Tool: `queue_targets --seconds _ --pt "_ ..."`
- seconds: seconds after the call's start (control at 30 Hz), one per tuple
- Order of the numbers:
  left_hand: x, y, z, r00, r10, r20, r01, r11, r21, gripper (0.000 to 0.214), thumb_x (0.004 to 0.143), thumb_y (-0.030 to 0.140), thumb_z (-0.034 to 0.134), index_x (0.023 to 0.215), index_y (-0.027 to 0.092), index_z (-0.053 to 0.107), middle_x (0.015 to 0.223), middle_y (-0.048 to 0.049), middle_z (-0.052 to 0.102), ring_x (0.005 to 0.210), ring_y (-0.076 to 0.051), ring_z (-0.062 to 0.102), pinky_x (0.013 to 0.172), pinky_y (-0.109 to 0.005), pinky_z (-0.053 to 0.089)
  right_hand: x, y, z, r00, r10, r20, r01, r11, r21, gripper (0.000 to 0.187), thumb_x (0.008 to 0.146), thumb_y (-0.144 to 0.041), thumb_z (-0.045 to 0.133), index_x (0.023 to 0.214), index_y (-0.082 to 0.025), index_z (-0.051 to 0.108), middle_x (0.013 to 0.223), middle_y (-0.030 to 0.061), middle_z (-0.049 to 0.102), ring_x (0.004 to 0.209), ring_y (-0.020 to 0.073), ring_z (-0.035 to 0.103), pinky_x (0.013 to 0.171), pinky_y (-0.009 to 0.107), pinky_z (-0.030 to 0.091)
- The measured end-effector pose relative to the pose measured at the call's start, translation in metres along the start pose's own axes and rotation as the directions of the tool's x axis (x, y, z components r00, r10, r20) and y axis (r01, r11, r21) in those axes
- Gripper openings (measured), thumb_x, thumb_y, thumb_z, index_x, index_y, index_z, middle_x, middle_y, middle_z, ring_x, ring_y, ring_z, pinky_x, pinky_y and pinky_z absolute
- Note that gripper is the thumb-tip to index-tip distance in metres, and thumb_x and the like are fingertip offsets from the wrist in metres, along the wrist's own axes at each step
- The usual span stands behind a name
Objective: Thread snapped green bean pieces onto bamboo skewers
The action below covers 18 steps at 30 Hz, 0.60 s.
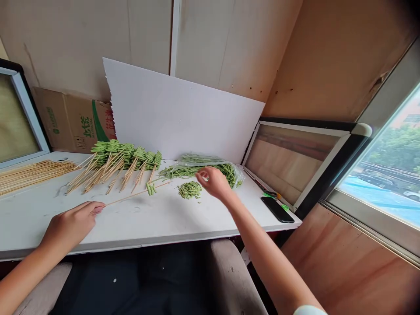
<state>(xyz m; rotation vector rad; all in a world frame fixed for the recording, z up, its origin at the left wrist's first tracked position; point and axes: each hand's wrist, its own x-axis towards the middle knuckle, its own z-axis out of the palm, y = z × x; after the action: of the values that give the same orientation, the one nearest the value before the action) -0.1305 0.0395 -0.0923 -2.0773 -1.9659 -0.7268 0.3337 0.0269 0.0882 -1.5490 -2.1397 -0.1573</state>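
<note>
The left forearm comes in low over the near edge of the desk (147, 223), with the left hand (70, 225) resting knuckles-up on the white top. Its fingers are curled and pinch the near end of a bamboo skewer (131, 196). The skewer lies almost flat, its long axis running away and to the right, with a few bean pieces (151, 188) threaded near the far tip. The right arm stretches forward. The right hand (213, 181) has its fingers bunched just beside the pile of cut beans (190, 190); whether it pinches a piece, I cannot tell.
</note>
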Motion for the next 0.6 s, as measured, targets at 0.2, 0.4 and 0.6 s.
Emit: queue_targets --seconds 0.2,0.4,0.6 --pt "-0.006 0.011 0.000 1.000 0.016 -0.022 -0.017 0.999 -0.035 0.034 0.092 0.014 0.046 0.109 0.028 0.072 0.117 0.0038 0.081 0.098 -0.018 0.076 0.075 -0.025 0.050 0.049 0.146 0.018 0.842 0.527 0.116 -0.453 0.808 -0.378 0.028 0.098 -0.010 0.052 0.114 -0.012 0.075 0.121 0.0207 0.073 0.127 0.0325 0.061 0.090 0.033 0.050" --pt "-0.004 0.010 0.001 0.999 -0.015 0.034 0.018 0.995 -0.100 0.034 0.094 0.016 0.044 0.111 0.026 0.072 0.117 0.0028 0.082 0.103 -0.017 0.076 0.079 -0.024 0.050 0.040 0.190 0.029 0.756 0.651 0.073 -0.560 0.700 -0.443 0.038 0.087 -0.001 0.062 0.120 -0.012 0.074 0.124 0.0223 0.072 0.131 0.0339 0.061 0.098 0.038 0.052" --pt "-0.003 0.010 0.001 1.000 0.020 0.009 -0.019 0.992 -0.123 0.034 0.090 0.016 0.045 0.106 0.025 0.073 0.113 0.0007 0.082 0.099 -0.018 0.077 0.080 -0.024 0.051 0.051 0.204 0.027 0.730 0.683 0.028 -0.627 0.685 -0.372 0.026 0.081 -0.014 0.077 0.107 -0.014 0.076 0.101 0.0184 0.075 0.104 0.0301 0.073 0.086 0.035 0.056"
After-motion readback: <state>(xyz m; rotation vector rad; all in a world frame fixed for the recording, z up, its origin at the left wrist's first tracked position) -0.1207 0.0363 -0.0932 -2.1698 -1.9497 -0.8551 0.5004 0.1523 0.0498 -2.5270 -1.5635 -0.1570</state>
